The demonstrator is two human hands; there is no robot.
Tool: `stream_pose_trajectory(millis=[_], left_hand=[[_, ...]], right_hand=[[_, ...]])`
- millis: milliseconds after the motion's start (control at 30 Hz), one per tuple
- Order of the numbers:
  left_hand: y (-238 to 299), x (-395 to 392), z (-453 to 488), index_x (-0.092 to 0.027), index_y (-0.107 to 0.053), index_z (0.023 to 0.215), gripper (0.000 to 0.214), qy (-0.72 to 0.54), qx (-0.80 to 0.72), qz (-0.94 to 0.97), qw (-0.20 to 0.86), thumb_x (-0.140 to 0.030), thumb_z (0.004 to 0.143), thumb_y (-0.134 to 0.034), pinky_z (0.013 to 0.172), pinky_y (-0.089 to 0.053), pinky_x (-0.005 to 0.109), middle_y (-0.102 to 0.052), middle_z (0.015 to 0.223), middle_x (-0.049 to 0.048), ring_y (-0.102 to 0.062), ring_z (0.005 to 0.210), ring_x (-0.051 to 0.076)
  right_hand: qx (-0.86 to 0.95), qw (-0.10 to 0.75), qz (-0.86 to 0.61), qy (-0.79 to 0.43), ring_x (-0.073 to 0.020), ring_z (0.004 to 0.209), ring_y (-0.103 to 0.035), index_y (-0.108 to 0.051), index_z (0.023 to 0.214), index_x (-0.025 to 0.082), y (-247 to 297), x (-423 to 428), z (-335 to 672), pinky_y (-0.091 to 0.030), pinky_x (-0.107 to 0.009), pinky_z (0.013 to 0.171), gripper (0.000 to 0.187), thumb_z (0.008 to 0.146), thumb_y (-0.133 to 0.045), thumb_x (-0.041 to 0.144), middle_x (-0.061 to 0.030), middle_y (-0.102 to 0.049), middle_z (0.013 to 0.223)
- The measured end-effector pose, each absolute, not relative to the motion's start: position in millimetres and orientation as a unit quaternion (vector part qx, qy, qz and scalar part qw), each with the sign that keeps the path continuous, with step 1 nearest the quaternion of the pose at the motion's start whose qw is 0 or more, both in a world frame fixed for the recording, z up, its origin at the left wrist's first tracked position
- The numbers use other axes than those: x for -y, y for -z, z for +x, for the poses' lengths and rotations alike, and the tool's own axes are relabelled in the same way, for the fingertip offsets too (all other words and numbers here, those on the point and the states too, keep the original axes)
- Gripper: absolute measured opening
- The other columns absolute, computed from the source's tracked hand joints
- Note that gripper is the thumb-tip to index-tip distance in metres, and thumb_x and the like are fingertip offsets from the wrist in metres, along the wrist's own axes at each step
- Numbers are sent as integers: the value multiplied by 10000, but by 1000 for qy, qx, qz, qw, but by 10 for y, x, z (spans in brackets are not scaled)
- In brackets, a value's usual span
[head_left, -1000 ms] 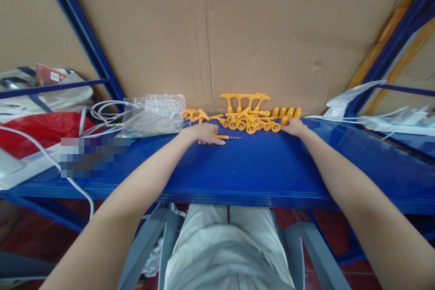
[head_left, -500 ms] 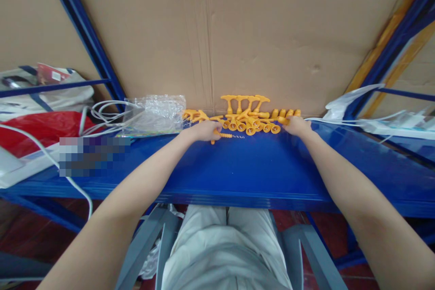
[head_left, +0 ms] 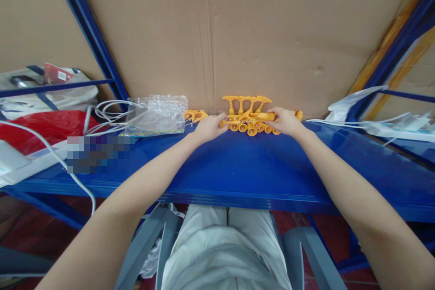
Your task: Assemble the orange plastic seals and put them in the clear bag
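Observation:
My left hand is closed on the handle of a yellow corkscrew, whose spiral points right above the pile. Opposite it, my right hand has thumb and fingers around the end of a yellow plastic piece; its shape is partly covered. Beneath both hands lie several yellow bell-shaped cups, open ends facing me. Behind them, a row of yellow T-shaped handles stands against the cardboard. More yellow handles with metal spirals lie left of my left hand.
A blue shelf top spans the front, with a cardboard wall behind. At left are a clear plastic bag, white cables and a red bag. Blue posts rise at both sides, and a white strip lies right.
My left hand has brought the corkscrew up and over the cups from the shelf in front. My right hand has moved left from the upright yellow pieces to the middle of the pile.

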State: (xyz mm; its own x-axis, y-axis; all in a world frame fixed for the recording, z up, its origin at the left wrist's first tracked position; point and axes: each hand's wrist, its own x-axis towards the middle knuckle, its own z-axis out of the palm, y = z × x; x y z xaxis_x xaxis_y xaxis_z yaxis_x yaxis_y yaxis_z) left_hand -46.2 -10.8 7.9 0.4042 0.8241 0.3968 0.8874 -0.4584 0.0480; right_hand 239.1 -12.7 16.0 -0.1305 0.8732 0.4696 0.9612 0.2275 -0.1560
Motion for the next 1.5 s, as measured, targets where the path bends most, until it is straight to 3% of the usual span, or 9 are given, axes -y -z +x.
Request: stream_pose_trajectory(millis=[267,500,1000,1500], left_hand=[[-74,116,-464,-214,-626,1261,374,172,516,-835,78,-330,920,-523,890,-514,339,-754,1076,78,-692,1048,262],[-77,112,-472,-190,-643,1246,377,144,516,-840,89,-343,928,-508,866,-514,340,-751,1103,107,-695,1047,284],[-67,86,-496,-199,-661,1205,351,136,518,-840,89,-359,926,-520,839,-512,318,-759,1082,98,-698,1043,279],[-10,108,-415,-185,-683,1143,321,193,493,-845,80,-324,878,-567,775,-522,310,-761,876,60,-719,887,244]], right_hand=[[802,199,-561,58,-316,1165,-648,-718,1213,244,-112,189,2212,-486,-408,993,375,843,-672,287,-65,-719,1252],[803,186,-564,48,-304,992,-711,-737,1203,214,-99,197,2220,-533,-363,852,374,836,-684,265,-79,-761,1141],[815,201,-540,60,-285,934,-730,-745,1190,200,-34,120,2280,-544,-356,824,377,834,-695,315,-74,-781,1053],[835,168,-505,139,-278,991,-712,-740,1072,174,-95,324,1985,-521,-349,823,242,868,-646,265,-101,-764,1083]])
